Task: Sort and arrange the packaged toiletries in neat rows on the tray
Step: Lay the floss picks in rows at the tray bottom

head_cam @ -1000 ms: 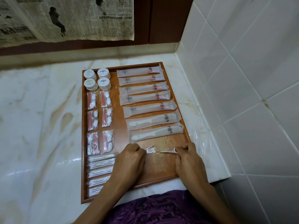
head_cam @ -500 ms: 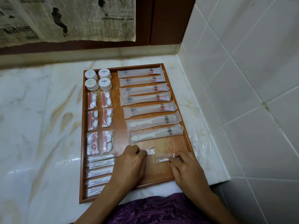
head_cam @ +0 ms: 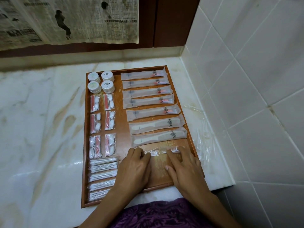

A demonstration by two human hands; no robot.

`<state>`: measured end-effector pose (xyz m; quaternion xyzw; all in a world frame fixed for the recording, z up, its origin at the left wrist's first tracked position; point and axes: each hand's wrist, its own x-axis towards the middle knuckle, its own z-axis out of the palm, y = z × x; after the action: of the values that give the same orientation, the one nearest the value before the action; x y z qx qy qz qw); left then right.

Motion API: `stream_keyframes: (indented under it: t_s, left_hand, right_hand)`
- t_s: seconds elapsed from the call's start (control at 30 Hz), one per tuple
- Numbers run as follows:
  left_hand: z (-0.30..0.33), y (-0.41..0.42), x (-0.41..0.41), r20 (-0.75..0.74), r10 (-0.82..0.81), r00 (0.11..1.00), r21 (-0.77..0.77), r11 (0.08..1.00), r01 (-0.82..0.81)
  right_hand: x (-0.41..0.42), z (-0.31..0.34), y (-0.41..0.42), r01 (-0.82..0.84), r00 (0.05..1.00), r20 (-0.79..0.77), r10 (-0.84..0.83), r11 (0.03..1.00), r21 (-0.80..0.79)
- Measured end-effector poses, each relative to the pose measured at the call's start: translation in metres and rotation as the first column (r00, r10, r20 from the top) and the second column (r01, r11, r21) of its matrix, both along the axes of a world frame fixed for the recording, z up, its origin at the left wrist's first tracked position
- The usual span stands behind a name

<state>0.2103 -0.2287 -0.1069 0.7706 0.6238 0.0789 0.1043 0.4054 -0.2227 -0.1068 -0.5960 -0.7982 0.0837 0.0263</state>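
Note:
A wooden tray point(head_cam: 120, 106) lies on the marble counter with toiletries in rows: round white tubs point(head_cam: 100, 82) at the back left, red-and-white sachets point(head_cam: 102, 124) below them, cotton-swab packs point(head_cam: 102, 176) at the front left. Long toothbrush packets point(head_cam: 146, 92) and two comb packets point(head_cam: 158, 130) fill the right side. Below the combs, my left hand point(head_cam: 133, 168) rests with curled fingertips on a small clear packet point(head_cam: 153, 153). My right hand point(head_cam: 184, 167) presses straight fingers on a second small clear packet point(head_cam: 172, 149) beside it.
Crumpled clear plastic wrap point(head_cam: 203, 137) lies on the counter between the tray and the tiled wall point(head_cam: 255, 79) on the right. A newspaper point(head_cam: 69, 18) hangs over a dark wooden panel behind. The marble counter point(head_cam: 41, 129) extends to the left. Purple clothing shows at the bottom.
My right hand has slid its small packet up toward the combs and flattened its fingers on it. My left hand keeps its packet in nearly the same spot. The camera has shifted slightly.

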Motion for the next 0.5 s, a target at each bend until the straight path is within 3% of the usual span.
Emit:
stream_keyframes:
  t_s: [0.2,0.5]
  left_hand:
    - [-0.002,0.002,0.0,-0.001,0.005,1.0,0.013,1.0,-0.005]
    - [0.0,0.003,0.002,0.002,-0.004,1.0,-0.013,1.0,0.004]
  right_hand:
    - [-0.001,-0.004,-0.003,0.011,1.0,-0.018,-0.011,1.0,-0.02]
    - [-0.011,0.001,0.0,0.107,0.991,0.087,-0.101,0.992,-0.065]
